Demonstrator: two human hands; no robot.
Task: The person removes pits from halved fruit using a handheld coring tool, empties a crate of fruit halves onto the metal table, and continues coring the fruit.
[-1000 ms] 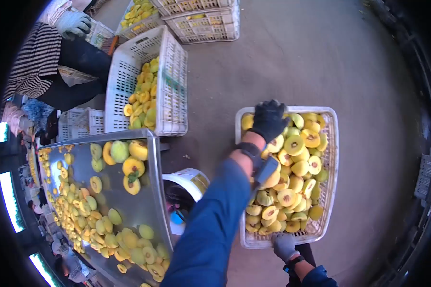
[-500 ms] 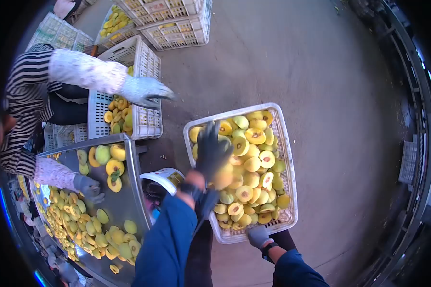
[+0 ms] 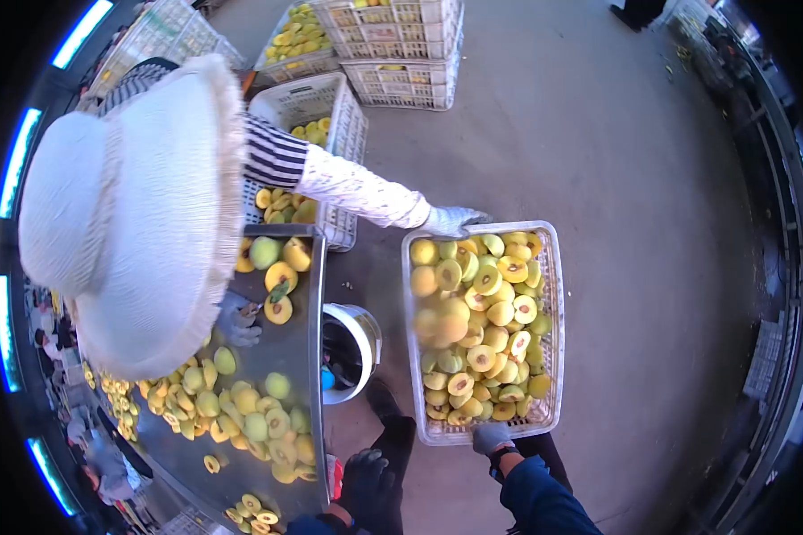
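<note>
Seen from the head camera, a gray-gloved right hand (image 3: 491,438) is clamped on the near rim of a white plastic crate (image 3: 554,357) of halved fruit (image 3: 482,358), while a co-worker's gloved hand (image 3: 453,220) touches the far rim. The crate sits to the right of a metal worktop (image 3: 294,354) and a white bucket (image 3: 367,332). The black-gloved left hand (image 3: 364,486) is near the worktop's edge; whether its fingers are apart or together cannot be told.
</note>
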